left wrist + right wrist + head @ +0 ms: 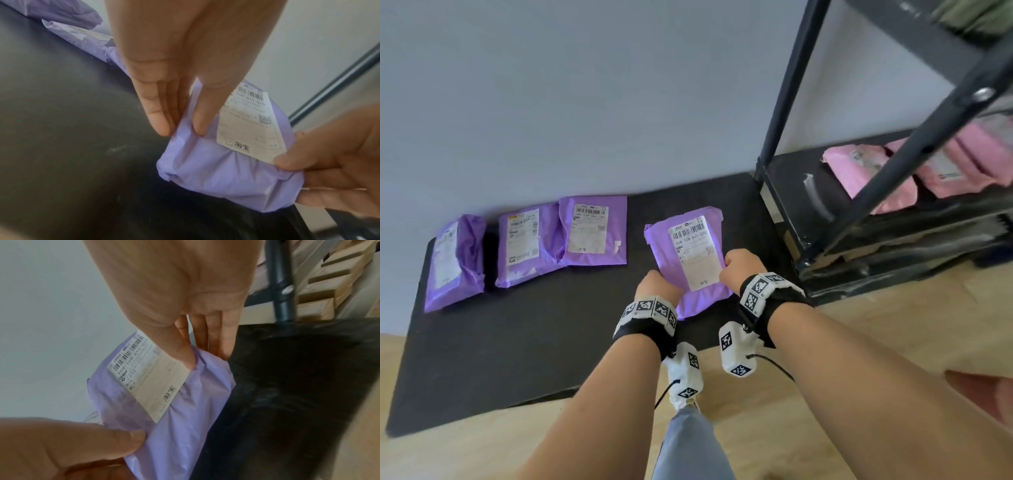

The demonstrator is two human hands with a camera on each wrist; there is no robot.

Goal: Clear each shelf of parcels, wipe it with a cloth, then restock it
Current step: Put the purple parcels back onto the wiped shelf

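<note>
Parcels are the matter here, and one purple plastic mailer parcel with a white shipping label [688, 253] is pinched at both long edges — by the left hand [654, 286] at its left edge and the right hand [739, 270] at its right. Each thumb is pressed on top, with the fingers [158, 120] tucked beneath. It is held just over the black mat on the floor [551, 325], right of three purple mailers lying in a row [527, 246]. Whether its underside touches the mat cannot be told. Judged from the row, it is best lowered flat, label up, level with the others — the soft film should be released only once support is felt. Pink mailers [893, 171] are left on the black metal shelf unit [791, 185] beyond the right hand.
</note>
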